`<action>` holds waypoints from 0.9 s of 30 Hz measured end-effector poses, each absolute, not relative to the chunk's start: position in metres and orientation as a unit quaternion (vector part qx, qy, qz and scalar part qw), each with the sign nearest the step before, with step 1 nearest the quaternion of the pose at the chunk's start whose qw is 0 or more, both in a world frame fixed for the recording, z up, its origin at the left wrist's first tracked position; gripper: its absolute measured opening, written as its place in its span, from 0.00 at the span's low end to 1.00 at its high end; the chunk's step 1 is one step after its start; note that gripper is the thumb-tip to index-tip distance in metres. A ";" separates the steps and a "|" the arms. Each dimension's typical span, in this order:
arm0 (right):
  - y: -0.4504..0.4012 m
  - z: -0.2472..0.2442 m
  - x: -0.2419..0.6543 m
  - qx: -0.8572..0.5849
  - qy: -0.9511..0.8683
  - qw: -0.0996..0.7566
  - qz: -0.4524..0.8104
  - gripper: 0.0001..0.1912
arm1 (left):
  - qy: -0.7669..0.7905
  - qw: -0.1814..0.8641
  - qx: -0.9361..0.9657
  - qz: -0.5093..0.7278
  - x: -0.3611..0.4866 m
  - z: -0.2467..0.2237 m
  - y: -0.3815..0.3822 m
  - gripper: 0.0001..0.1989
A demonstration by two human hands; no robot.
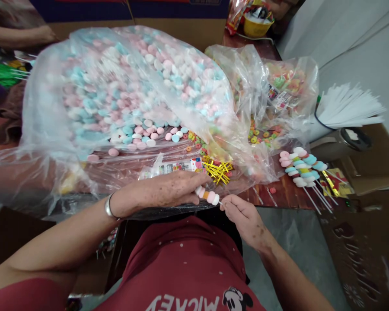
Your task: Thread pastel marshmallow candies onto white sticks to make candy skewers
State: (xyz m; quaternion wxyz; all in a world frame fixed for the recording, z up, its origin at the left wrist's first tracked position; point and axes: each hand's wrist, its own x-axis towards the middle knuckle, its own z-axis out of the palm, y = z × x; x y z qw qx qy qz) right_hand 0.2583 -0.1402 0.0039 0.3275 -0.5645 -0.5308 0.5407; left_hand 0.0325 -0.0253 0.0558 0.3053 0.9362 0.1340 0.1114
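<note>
A candy skewer (208,195) with pink, white and orange pieces lies between my hands. My left hand (168,188) reaches in from the left, its long fingers and thumb closed about the skewer's far end, which they partly hide. My right hand (244,218) pinches the white stick just below the last white piece. Beyond the left fingertips, gold twist ties (218,169) lie in a loose pile on the plastic. A small printed packet (178,166) is behind my left hand.
A big clear bag (126,86) of pastel candies covers the table's left and middle. Behind right are bags of ring candies (283,82). Finished skewers (301,166) lie at the right edge, near white sticks (350,106) and a metal mug (340,144). Another person's arm (19,38) shows top left.
</note>
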 end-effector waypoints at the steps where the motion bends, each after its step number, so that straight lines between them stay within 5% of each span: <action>1: -0.141 0.002 0.258 -0.566 -0.516 0.336 0.548 0.18 | 0.135 0.298 0.936 0.133 0.033 0.057 -0.027 0.21; 4: -0.142 -0.006 0.252 -0.575 -0.487 0.368 0.545 0.18 | 0.157 0.251 0.924 0.243 0.035 0.066 -0.041 0.22; 9: -0.142 -0.019 0.239 -0.575 -0.444 0.429 0.537 0.19 | 0.218 0.199 0.883 0.365 0.022 0.072 -0.079 0.09; 12: -0.141 -0.022 0.235 -0.566 -0.445 0.447 0.531 0.19 | 0.397 0.303 0.773 0.391 0.009 0.056 -0.090 0.04; 17: -0.137 -0.019 0.228 -0.558 -0.468 0.444 0.522 0.19 | 0.443 0.605 0.412 0.518 0.012 0.030 -0.073 0.22; 23: -0.137 -0.010 0.215 -0.577 -0.593 0.394 0.401 0.11 | 0.365 0.634 0.208 0.649 0.043 0.042 -0.049 0.20; 27: -0.136 -0.010 0.209 -0.547 -0.714 0.400 0.176 0.07 | 0.379 0.657 0.147 0.635 0.055 0.035 -0.038 0.14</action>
